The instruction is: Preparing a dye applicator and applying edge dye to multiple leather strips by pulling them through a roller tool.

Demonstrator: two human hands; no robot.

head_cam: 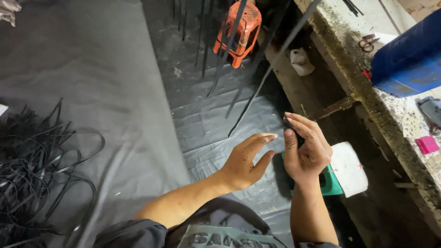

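Head view: person seated, both bare hands raised over grey sheeting on floor
Right hand (307,154): fingertips pinched narrow on end of a thin black strip (257,94); strip ran taut up and away toward top of frame
Left hand (245,161): held nothing; fingers spread loosely, palm turned toward right hand, just beside it, not touching strip
Black strip pile (32,174): tangled loops on grey cloth at far left, well apart from hands
Orange stool (239,30): upper middle, behind other hanging strips
Blue container (409,59): on stained bench (367,101) at right; scissors (366,43) near it
Green stool (331,181): below right hand, white wrapped bundle (351,167) touching it
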